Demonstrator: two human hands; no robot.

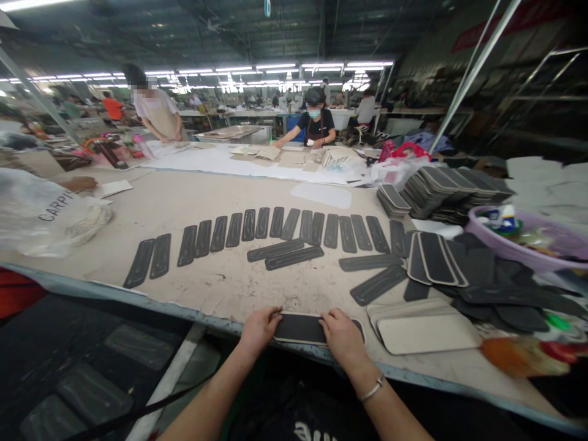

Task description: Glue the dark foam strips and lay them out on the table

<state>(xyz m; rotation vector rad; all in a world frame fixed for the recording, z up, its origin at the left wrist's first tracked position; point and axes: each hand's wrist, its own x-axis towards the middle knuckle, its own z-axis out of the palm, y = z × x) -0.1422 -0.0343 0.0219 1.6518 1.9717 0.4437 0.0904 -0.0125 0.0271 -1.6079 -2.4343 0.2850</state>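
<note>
A dark rounded rectangular panel with a beige border (301, 329) lies at the table's front edge. My left hand (260, 329) pinches its left end with thumb and fingers. My right hand (343, 338) has its fingers closed on the panel right of the middle, covering part of it. Just to the right is a stack of beige panels (429, 334). Beyond my hands, narrow dark pieces with a shiny coating (248, 225) stand in a curved row. Two more dark pieces (294, 257) lie crosswise in front of the row, and two others (377, 285) lie at its right.
Dark panels with beige rims (432, 258) are piled at right, near taller stacks (434, 187) and a purple basin (537, 254). A clear plastic bag (41, 211) lies at far left. Two people (316, 125) work across the table. An orange-brown bottle (514, 356) lies front right.
</note>
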